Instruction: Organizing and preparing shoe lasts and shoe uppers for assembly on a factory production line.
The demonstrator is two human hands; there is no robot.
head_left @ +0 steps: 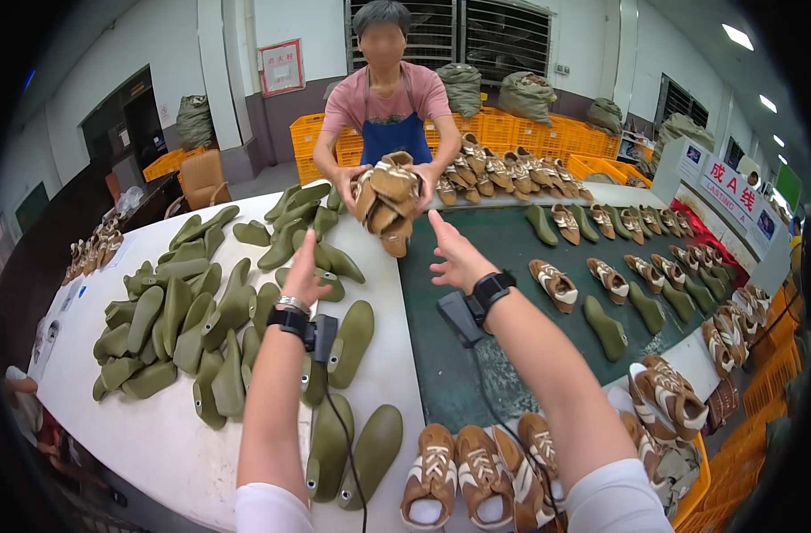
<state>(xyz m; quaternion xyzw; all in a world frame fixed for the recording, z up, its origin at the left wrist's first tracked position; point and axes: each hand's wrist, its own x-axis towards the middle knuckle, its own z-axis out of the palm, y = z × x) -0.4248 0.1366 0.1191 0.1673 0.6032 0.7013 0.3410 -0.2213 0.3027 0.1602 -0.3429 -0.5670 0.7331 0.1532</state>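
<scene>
Both my arms reach forward over the white table. My left hand [305, 274] is held up with fingers stretched out and nothing in it, just above the green shoe lasts [238, 302]. My right hand [457, 256] is likewise open and bare, over the near-left part of the dark green conveyor belt [477, 355]. Beyond my fingertips, a co-worker across the table holds a bundle of brown suede shoe uppers [389, 197] in both hands. The bundle is apart from my hands. Each of my wrists wears a strapped black device with a cable.
Brown-and-white sneakers [430, 475] stand along the near table edge. Pairs of green lasts and shoes sit in rows on the belt. More uppers [503, 169] are piled at the far side, before yellow crates [548, 131]. A sign board [725, 191] stands at the right.
</scene>
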